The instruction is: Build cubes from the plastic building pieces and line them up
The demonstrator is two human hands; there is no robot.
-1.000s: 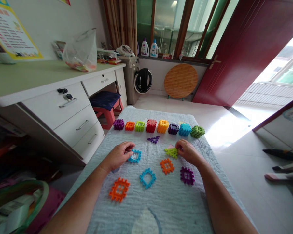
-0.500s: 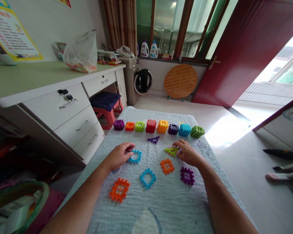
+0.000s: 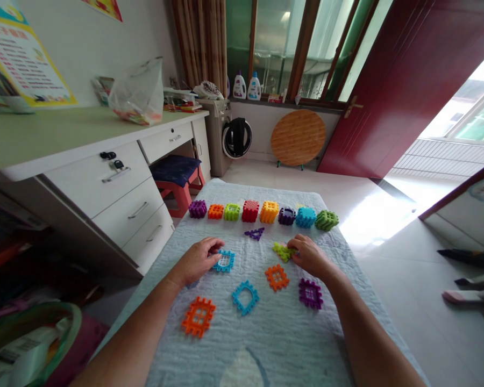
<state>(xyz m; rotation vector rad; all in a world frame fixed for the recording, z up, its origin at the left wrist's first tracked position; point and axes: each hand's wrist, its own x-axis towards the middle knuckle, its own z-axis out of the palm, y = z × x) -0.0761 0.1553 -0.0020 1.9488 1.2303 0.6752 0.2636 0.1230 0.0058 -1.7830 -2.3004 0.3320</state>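
My left hand is at the near edge of a blue square building tile with a white grid, its thumb on the tile's left side and fingers curled behind. Across the cloth, my right hand pinches a lime-green triangular building tile, which looks tilted; the fingertips partly hide it. Between and below the hands lie a small orange tile, a blue tile with a round opening, a purple tile and a larger orange tile. A purple triangular tile lies farther back.
Sorted stacks of tiles line the far side, including red, yellow and green. They stand on a table with a pale blue cloth. A desk and a stool are on the left; a red door is on the right.
In my right hand the lime-green triangle has tipped from lying nearly flat to a tilted pose. My left hand and the other tiles keep their places; the view has shifted slightly.
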